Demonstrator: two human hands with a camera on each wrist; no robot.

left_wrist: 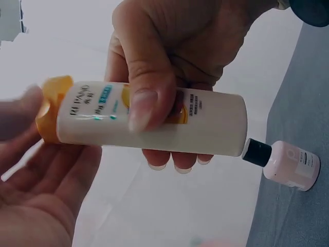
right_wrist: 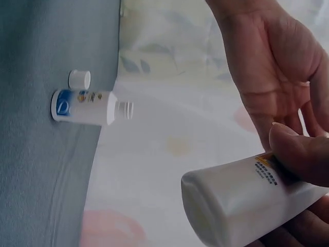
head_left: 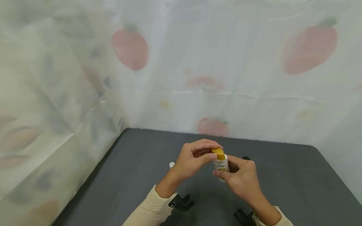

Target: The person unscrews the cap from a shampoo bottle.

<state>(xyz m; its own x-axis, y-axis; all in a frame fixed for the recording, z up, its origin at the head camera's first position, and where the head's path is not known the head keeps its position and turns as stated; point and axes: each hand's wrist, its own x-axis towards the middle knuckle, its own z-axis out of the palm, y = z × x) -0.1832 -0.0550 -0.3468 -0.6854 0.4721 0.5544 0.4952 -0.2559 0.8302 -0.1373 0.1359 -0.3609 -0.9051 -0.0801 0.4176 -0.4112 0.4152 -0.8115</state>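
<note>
while your right hand (head_left: 244,179) wraps the white bottle (head_left: 222,165) round its labelled body, thumb to the front, your left hand (head_left: 192,159) pinches the yellow cap (head_left: 218,153) between thumb and fingers; the bottle is held up over the grey table (head_left: 147,150), a little tilted, cap uppermost; it looks light enough for one hand, and its plastic is probably firm but able to give under a hard squeeze, so hold it by the middle of the body and press no more than you need; the glossy surface may slip if you twist, though it is unlikely to break; the cap seems the stiffer part, best taken by its sides; the left wrist view shows you a pink bottle (left_wrist: 294,165) with a black cap (left_wrist: 257,152), where the head view gives only a dark bit (head_left: 246,158) behind your right hand; the right wrist view shows a white-and-blue bottle (right_wrist: 85,107), its threaded neck bare, and a white cap (right_wrist: 79,80) just beside it; from the head view alone you cannot tell which of these the small white round thing (head_left: 171,164) is.
</note>
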